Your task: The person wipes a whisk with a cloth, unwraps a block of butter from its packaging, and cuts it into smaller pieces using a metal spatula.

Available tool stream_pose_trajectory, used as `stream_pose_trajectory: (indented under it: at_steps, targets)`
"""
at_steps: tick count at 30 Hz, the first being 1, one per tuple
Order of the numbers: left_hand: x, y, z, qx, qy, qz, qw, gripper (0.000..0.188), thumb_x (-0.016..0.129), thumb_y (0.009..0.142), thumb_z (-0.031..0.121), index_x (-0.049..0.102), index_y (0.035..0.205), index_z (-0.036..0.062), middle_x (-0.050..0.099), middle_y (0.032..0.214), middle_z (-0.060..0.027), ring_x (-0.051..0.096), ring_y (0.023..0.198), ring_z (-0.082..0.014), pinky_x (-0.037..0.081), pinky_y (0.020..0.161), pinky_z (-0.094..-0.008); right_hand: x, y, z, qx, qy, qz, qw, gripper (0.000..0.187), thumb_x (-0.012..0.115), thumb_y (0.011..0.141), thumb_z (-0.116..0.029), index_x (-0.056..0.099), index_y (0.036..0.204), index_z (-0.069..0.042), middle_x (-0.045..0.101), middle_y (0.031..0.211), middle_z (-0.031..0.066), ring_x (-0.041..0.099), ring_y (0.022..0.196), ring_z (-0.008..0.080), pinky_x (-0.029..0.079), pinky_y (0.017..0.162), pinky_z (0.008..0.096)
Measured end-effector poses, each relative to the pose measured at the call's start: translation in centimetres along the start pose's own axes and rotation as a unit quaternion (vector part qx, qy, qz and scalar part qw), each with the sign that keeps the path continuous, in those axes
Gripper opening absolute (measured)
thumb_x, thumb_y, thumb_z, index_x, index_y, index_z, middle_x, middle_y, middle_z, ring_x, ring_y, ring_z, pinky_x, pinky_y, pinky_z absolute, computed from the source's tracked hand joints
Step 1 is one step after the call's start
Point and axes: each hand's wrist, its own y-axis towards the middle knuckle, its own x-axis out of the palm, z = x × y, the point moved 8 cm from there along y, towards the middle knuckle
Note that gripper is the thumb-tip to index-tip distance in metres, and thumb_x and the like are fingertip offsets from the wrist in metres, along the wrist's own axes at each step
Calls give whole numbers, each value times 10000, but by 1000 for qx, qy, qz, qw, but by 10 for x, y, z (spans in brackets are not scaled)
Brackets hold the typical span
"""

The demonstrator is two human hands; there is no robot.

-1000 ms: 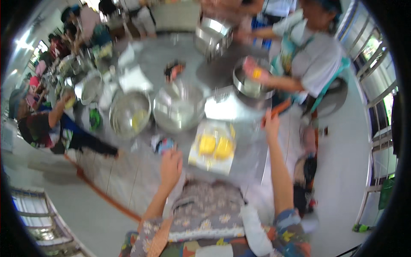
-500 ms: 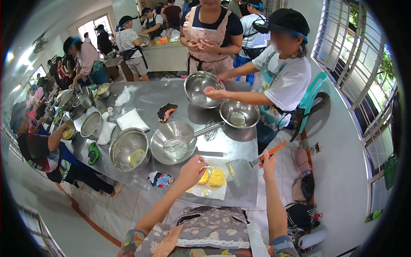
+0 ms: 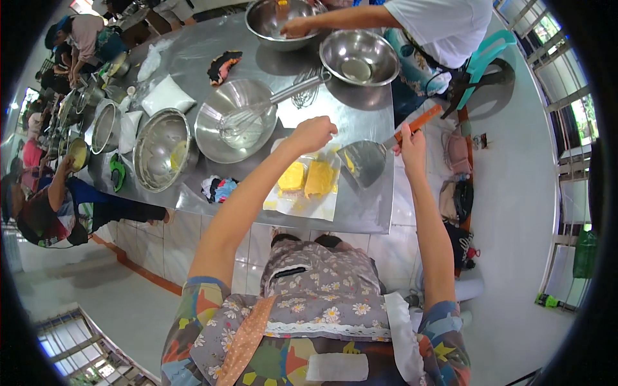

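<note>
My right hand grips the orange handle of a wide metal scraper. Its flat blade hovers by the table's right edge, with a yellow smear near one side. Left of the blade, two soft yellow slabs that look like butter, one beside the other, lie on a sheet of white paper. My left hand is over the paper's far edge, just beyond the slabs. Its fingers are curled together; anything inside them is hidden.
A steel bowl with a whisk in it stands left of my left hand. Farther left is a batter-smeared bowl. A bunched cloth lies near the front edge. Across the table, a co-worker's hand reaches into another bowl.
My view has tipped downward. My left hand has moved from the slabs' left side to beyond them. The scraper stays in my right hand. The co-worker's hand has gone into the bowl.
</note>
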Motion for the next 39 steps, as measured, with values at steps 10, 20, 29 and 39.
stream_pose_trajectory:
  at_steps: [10, 20, 29, 39]
  targets:
    - [31, 51, -35, -32, 33, -124, 991, 188, 678, 657, 259, 645, 786, 126, 568, 879, -79, 568, 843, -244, 454, 722, -353, 29, 7, 12, -1, -72, -2, 997, 359, 551, 860, -313, 484, 785, 32, 555, 630, 105, 533, 429, 142, 423, 402, 274]
    - [50, 53, -50, -41, 171, -149, 973, 349, 765, 561, 308, 655, 798, 77, 641, 867, -94, 610, 858, -265, 487, 719, -369, 61, 11, -7, -42, -122, -35, 991, 358, 549, 857, -315, 527, 815, 39, 604, 615, 123, 575, 473, 186, 444, 479, 309]
    - [53, 52, -51, 19, 190, -105, 976, 309, 712, 577, 276, 631, 768, 47, 614, 859, -119, 587, 853, -292, 469, 729, -387, 83, 23, -1, -91, -156, -79, 980, 384, 541, 848, -345, 533, 835, 39, 602, 650, 153, 602, 606, 297, 448, 577, 368]
    - [55, 59, -53, -6, 202, -156, 967, 287, 671, 612, 204, 630, 861, 66, 620, 926, -126, 589, 902, -291, 466, 767, -378, 116, 29, -7, -105, -164, -145, 970, 359, 540, 855, -334, 533, 901, 22, 628, 699, 156, 634, 666, 278, 466, 602, 347]
